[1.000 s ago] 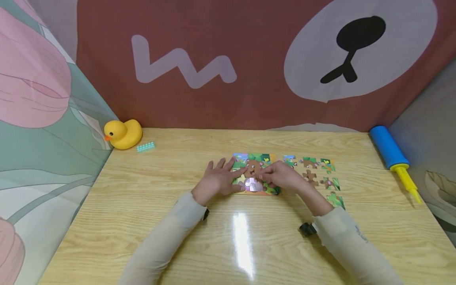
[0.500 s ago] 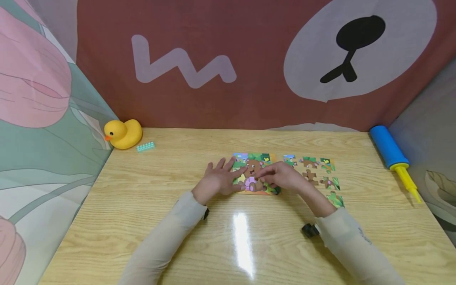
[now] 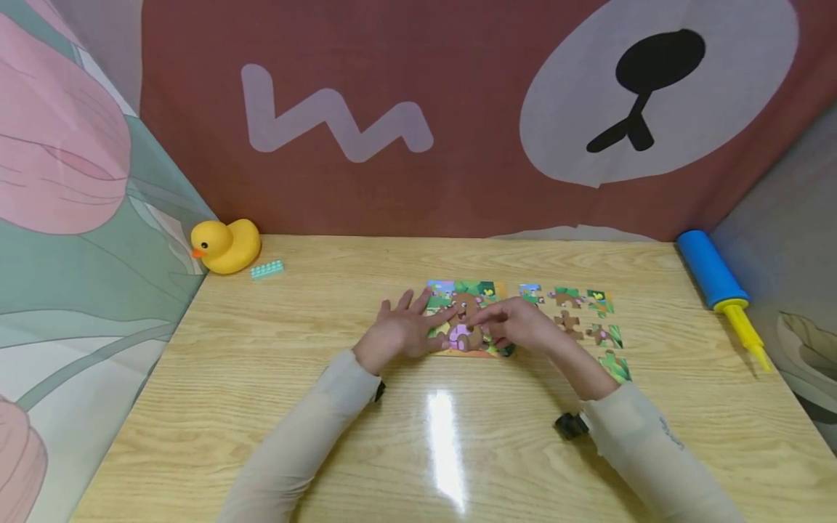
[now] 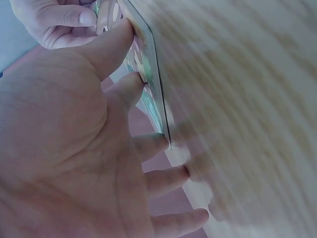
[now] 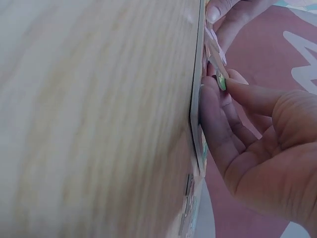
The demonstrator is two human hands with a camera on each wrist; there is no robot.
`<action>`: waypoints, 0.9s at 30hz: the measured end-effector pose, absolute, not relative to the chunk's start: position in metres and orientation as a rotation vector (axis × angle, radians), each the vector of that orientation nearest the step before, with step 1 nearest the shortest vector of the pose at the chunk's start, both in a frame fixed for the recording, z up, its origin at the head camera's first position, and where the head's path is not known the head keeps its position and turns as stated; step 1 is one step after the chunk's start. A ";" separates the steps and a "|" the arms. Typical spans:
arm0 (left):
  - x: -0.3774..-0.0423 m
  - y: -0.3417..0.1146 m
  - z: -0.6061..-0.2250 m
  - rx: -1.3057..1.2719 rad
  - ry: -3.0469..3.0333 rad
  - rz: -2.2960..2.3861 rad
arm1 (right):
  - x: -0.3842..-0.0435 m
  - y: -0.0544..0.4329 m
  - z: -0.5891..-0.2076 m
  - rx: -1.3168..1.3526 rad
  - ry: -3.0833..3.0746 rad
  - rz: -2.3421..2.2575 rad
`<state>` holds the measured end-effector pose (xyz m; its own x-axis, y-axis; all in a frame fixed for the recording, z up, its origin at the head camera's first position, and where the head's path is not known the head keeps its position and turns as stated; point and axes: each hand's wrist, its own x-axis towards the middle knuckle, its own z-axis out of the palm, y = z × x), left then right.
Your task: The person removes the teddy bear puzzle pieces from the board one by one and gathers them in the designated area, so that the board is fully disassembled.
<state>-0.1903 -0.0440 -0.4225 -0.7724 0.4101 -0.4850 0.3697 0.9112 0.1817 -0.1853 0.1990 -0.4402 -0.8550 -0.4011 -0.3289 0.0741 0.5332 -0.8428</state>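
Note:
A jigsaw board (image 3: 500, 290) with a bear picture lies on the table between both hands. My left hand (image 3: 408, 328) is spread flat, its thumb and forefinger touching the board's left side; in the left wrist view the thumb (image 4: 116, 47) presses near the board's edge. With thumb and fingers, my right hand (image 3: 519, 325) pinches a jigsaw piece (image 5: 221, 81) that shows a green end, tilted over the board's right half. The fingers hide much of that piece in the head view. Right of the board lie several loose jigsaw pieces (image 3: 567, 298), near the right wrist.
A yellow rubber duck (image 3: 227, 247) and a mint toy brick (image 3: 267, 269) stand at the table's back left. On the right side lies a blue and yellow pump (image 3: 714, 272). A brown printed cloth (image 3: 458, 196) backs the wooden table (image 3: 314, 290).
The pinched piece over the bear's lower body shifts its tilt: its pale glare from a second ago is gone, and the pink and brown print shows. The left hand stays put.

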 end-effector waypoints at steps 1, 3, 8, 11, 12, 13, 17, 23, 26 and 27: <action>-0.190 -0.044 -0.422 0.561 2.539 0.102 | -0.185 0.200 -0.440 -0.266 2.276 -1.294; -0.190 -0.043 -0.422 0.561 2.533 0.101 | -0.186 0.202 -0.440 -0.259 2.261 -1.308; -0.192 -0.044 -0.421 0.544 2.520 0.085 | -0.187 0.206 -0.440 -0.210 2.199 -1.371; -0.193 -0.044 -0.421 0.537 2.517 0.073 | -0.188 0.208 -0.441 -0.181 2.173 -1.402; -0.193 -0.044 -0.421 0.537 2.516 0.072 | -0.188 0.208 -0.441 -0.169 2.166 -1.410; -0.193 -0.044 -0.422 0.536 2.515 0.072 | -0.189 0.209 -0.442 -0.157 2.159 -1.418; -0.192 -0.044 -0.422 0.543 2.515 0.082 | -0.189 0.211 -0.443 -0.143 2.125 -1.434; -0.193 -0.043 -0.424 0.542 2.518 0.090 | -0.190 0.215 -0.441 -0.131 2.086 -1.451; -0.193 -0.043 -0.424 0.531 2.514 0.093 | -0.192 0.218 -0.438 -0.129 2.085 -1.458; -0.193 -0.043 -0.423 0.528 2.513 0.092 | -0.192 0.219 -0.437 -0.121 2.083 -1.463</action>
<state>-0.1929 -0.0427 -0.4232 -0.7633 0.3891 -0.5158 0.3505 0.9200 0.1753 -0.1920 0.2192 -0.4370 -0.8250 -0.3920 -0.4070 0.2497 0.3933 -0.8849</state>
